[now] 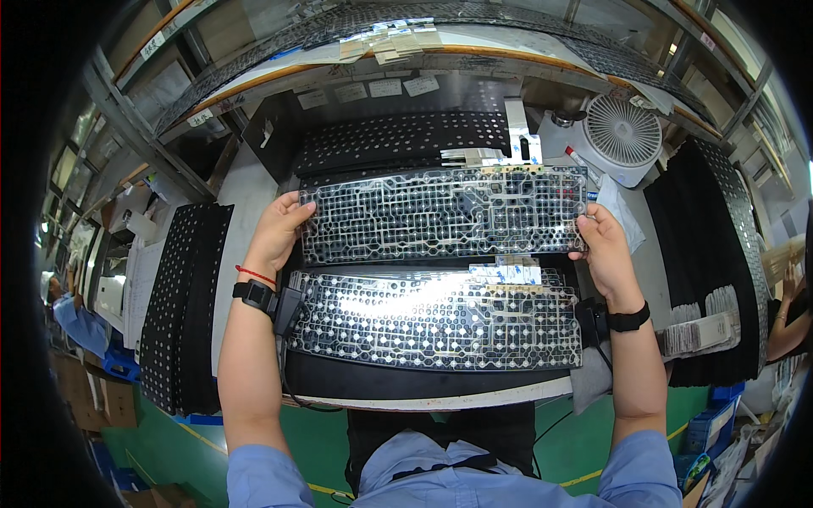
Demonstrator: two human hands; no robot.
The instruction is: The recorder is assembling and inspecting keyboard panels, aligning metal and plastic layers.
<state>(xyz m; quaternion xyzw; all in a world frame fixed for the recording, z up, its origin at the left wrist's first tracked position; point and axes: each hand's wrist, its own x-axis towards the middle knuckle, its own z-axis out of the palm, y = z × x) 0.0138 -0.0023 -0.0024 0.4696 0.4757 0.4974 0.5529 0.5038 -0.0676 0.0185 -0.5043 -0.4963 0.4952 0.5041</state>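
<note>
Between my hands is a clear keyboard membrane sheet (398,222) with printed circuit lines, a flat connector tail rising from its far edge. My left hand (279,233) pinches its left end, thumb on top. The right end is gripped by my right hand (605,245), with the thumb on the upper face. Nearer to me lies a stack of similar membrane sheets (423,330), shining with glare, with pale connector tails at its far edge. Black pads with white dots (398,140) lie behind the held sheet.
A white round fan (624,131) stands at the back right. Stacks of dotted black pads flank me on the left (182,313) and right (703,254). A bundle of pale tails (701,330) rests at the right. Another person's hand (792,284) shows at the far right.
</note>
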